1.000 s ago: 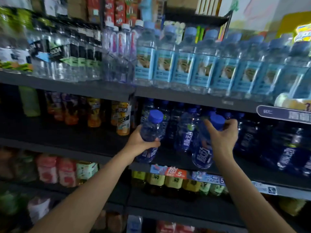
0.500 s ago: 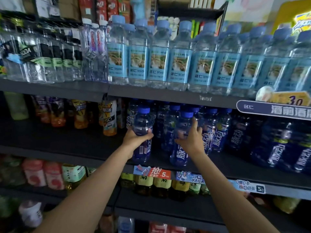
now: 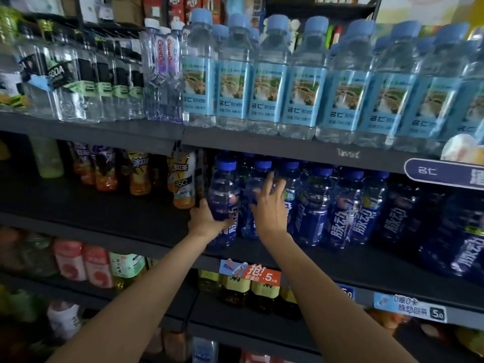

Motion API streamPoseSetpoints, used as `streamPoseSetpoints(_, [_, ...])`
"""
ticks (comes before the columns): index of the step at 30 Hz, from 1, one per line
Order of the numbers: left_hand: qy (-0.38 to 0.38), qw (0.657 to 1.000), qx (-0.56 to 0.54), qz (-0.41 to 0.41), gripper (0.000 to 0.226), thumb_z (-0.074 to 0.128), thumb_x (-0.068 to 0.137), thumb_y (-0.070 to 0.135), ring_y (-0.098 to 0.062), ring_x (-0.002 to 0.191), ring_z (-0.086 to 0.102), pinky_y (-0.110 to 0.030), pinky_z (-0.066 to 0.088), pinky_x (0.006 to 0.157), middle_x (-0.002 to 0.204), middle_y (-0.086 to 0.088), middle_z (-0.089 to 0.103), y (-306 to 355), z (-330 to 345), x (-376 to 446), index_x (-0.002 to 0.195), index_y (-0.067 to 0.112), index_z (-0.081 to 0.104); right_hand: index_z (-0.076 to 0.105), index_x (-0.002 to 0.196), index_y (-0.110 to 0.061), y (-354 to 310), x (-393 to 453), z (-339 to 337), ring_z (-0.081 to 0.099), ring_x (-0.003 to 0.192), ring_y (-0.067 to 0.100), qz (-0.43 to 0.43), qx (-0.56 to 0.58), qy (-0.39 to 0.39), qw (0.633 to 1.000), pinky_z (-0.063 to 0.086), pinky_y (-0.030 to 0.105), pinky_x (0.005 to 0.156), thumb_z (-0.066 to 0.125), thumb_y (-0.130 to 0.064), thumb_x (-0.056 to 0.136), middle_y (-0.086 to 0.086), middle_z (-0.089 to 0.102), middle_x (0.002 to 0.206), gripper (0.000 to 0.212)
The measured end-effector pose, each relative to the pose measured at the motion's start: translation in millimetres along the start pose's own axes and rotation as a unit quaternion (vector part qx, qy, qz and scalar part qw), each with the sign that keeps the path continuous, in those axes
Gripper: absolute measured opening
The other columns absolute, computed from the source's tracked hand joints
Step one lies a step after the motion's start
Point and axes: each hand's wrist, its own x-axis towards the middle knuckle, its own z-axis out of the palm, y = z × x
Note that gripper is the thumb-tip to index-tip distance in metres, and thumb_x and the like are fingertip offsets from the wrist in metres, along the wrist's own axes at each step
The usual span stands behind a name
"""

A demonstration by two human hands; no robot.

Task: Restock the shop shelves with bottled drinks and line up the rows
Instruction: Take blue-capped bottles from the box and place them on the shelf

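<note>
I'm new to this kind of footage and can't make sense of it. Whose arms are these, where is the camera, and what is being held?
There is no machine here. A person wears a wide-angle camera on the head, so you look forward and down along their own two bare arms at shop shelves.

The left hand grips a dark blue drink bottle that stands at the left end of a row on the middle shelf. The right hand has straight fingers that touch the neighbouring blue bottle without gripping it.

The shelf above carries clear water bottles with light blue labels. The shelf below holds yellow-labelled bottles behind a price tag.
</note>
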Motion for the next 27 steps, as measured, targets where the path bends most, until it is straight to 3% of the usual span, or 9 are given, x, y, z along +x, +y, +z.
streamPoseSetpoints(3, [0.003, 0.998, 0.045, 0.035, 0.083, 0.083, 0.062, 0.031, -0.032, 0.118, 0.050, -0.043, 0.041, 0.099, 0.128, -0.013, 0.050, -0.2, 4.4, -0.2, 0.129, 0.013, 0.038, 0.014, 0.147, -0.007, 2.5, 5.3, 7.6, 0.029, 0.134, 0.035, 0.005, 0.006, -0.005, 1.000, 0.047, 0.032, 0.089, 0.055, 0.006, 0.084, 0.020, 0.006, 0.150, 0.077])
streamPoseSetpoints(5, [0.000, 0.997, 0.072, 0.036, 0.077, 0.080, 0.067, 0.033, -0.031, 0.117, 0.050, -0.039, 0.042, 0.095, 0.128, -0.012, 0.051, 1.8, 4.7, 3.1, 0.129, 0.014, 0.038, 0.020, 0.146, -0.009, 7.4, 4.3, 6.8, 0.036, 0.128, 0.037, -0.004, 0.020, -0.001, 1.000, 0.048, 0.032, 0.075, 0.050, 0.012, 0.082, 0.019, 0.008, 0.150, 0.074])
streamPoseSetpoints(8, [0.005, 0.993, 0.107, 0.042, 0.070, 0.076, 0.072, 0.035, -0.030, 0.117, 0.051, -0.038, 0.042, 0.091, 0.127, -0.012, 0.053, 5.4, 7.5, 8.9, 0.127, 0.011, 0.039, 0.020, 0.143, -0.010, 15.2, -1.5, 3.6, 0.055, 0.099, 0.037, -0.001, 0.066, 0.034, 0.997, 0.036, 0.030, 0.055, 0.048, 0.009, 0.084, 0.018, 0.017, 0.144, 0.068])
streamPoseSetpoints(11, [0.020, 0.993, 0.105, 0.055, 0.065, 0.072, 0.076, 0.036, -0.032, 0.118, 0.051, -0.036, 0.042, 0.090, 0.128, -0.012, 0.054, 9.3, 11.0, 12.8, 0.128, 0.012, 0.041, 0.031, 0.134, -0.008, 19.6, -10.9, 4.5, 0.056, 0.084, 0.032, -0.013, 0.080, 0.065, 0.995, 0.033, 0.030, 0.053, 0.050, 0.000, 0.088, 0.015, 0.028, 0.136, 0.051])
streamPoseSetpoints(16, [-0.037, 0.988, 0.139, 0.053, 0.079, 0.063, 0.084, 0.026, -0.034, 0.110, 0.056, -0.035, 0.046, 0.085, 0.124, -0.014, 0.057, -3.2, -4.8, 7.9, 0.146, 0.024, 0.014, 0.051, 0.112, -0.003, -5.2, -29.3, 20.7, 0.055, 0.060, 0.030, -0.157, 0.113, 0.112, 0.975, 0.033, 0.026, 0.042, 0.055, 0.008, 0.078, 0.020, 0.050, 0.112, 0.036])
streamPoseSetpoints(20, [0.039, 0.994, 0.076, 0.065, 0.055, 0.063, 0.084, 0.015, -0.024, 0.116, 0.052, -0.034, 0.044, 0.094, 0.127, -0.007, 0.053, -53.0, -58.5, -24.6, 0.133, 0.013, 0.039, 0.051, 0.106, -0.006, -66.6, -48.8, 46.1, 0.056, 0.062, 0.026, -0.246, 0.159, 0.102, 0.951, 0.040, 0.031, 0.038, 0.047, -0.006, 0.084, 0.013, 0.052, 0.101, 0.022])
streamPoseSetpoints(23, [0.092, 0.995, -0.040, -0.003, 0.042, 0.056, 0.084, 0.000, -0.015, 0.103, 0.050, -0.018, 0.040, 0.084, 0.110, -0.002, 0.052, -118.0, -129.0, -59.8, 0.124, 0.003, 0.045, 0.052, 0.105, -0.001, -135.6, -71.3, 75.1, 0.058, 0.064, 0.030, -0.279, 0.193, 0.042, 0.940, 0.038, 0.030, 0.043, 0.055, -0.003, 0.083, 0.013, 0.055, 0.093, 0.022])
streamPoseSetpoints(25, [0.124, 0.983, -0.095, -0.098, 0.027, 0.054, 0.084, -0.005, -0.020, 0.095, 0.052, -0.024, 0.042, 0.078, 0.094, -0.005, 0.055, -174.9, -184.6, -88.0, 0.110, 0.004, 0.052, 0.046, 0.121, -0.003, -190.7, -94.3, 107.0, 0.060, 0.081, 0.035, -0.282, 0.152, -0.064, 0.945, 0.042, 0.033, 0.055, 0.056, -0.009, 0.086, 0.015, 0.056, 0.108, 0.037])
streamPoseSetpoints(27, [0.154, 0.968, -0.074, -0.184, 0.013, 0.056, 0.085, -0.001, -0.023, 0.093, 0.055, -0.027, 0.044, 0.076, 0.092, -0.013, 0.061, -238.5, -249.7, -113.5, 0.086, 0.013, 0.057, 0.036, 0.132, -0.005, -251.6, -119.6, 148.1, 0.058, 0.101, 0.038, -0.309, 0.087, -0.173, 0.931, 0.046, 0.039, 0.070, 0.052, -0.016, 0.089, 0.018, 0.051, 0.122, 0.048])
